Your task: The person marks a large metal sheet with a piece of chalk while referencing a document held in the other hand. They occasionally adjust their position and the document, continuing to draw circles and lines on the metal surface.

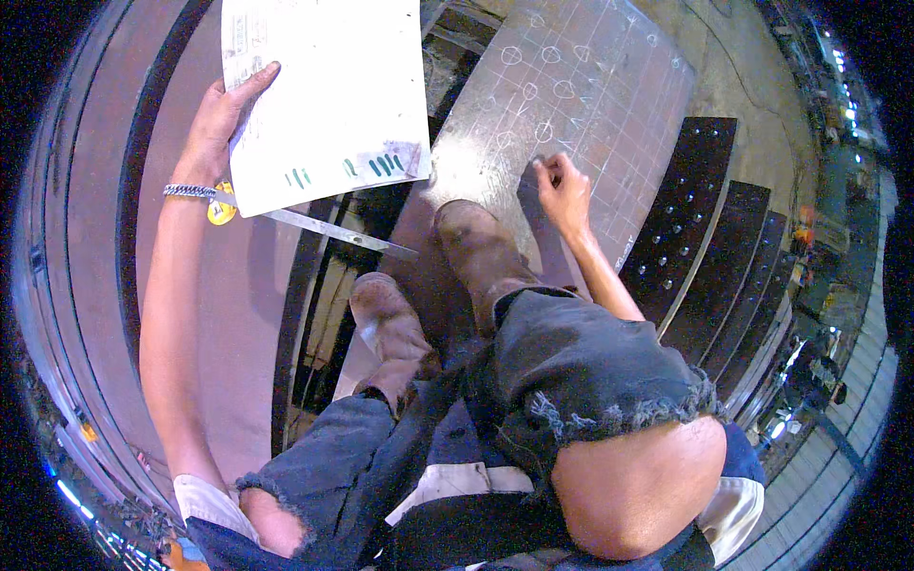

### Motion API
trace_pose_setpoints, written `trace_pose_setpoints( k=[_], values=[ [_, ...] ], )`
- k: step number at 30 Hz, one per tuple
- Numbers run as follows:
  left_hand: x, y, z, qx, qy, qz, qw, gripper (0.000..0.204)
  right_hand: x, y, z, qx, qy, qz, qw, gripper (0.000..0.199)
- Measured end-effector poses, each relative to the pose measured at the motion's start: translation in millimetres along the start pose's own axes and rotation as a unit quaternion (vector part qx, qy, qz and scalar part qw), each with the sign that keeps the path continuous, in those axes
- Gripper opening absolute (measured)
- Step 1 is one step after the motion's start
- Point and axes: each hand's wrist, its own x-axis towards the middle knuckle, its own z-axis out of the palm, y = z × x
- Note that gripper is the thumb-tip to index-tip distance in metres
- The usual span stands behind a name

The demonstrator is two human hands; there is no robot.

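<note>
The left hand [221,119] gripped a white sheet of paper [328,90] by its edge — thumb on top — together with a long steel ruler [324,228] that jutted out beneath it. The right hand [562,186] pressed its pinched fingertips onto the grey metal plate [609,86], chalked with grid lines and circles — whatever marker it pinched stayed hidden. Both boots [481,252] stood on the plate.

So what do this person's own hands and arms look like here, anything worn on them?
Both forearms are bare, with no sleeves or gloves. The left hand has a silver chain bracelet at the wrist. The right hand wears nothing that shows; no rings can be made out.
</note>
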Motion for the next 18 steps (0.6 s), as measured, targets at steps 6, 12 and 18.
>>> trace_pose_setpoints(
  k=[6,12,18],
  values=[
    [7.7,-10.4,-4.7,-0.019,-0.020,0.021,0.999,0.049,-23.0,0.3,14.7,-0.043,0.010,0.003,0.999,0.017],
    [10.3,-11.5,-9.8,-0.026,-0.031,0.019,0.999,0.049,-17.0,-14.7,35.6,-0.018,0.032,-0.030,0.999,0.017],
    [22.6,-16.9,-10.0,0.015,-0.025,0.034,0.999,0.056,-38.9,-16.7,29.7,-0.045,-0.042,-0.043,0.997,0.018]
  ],
)
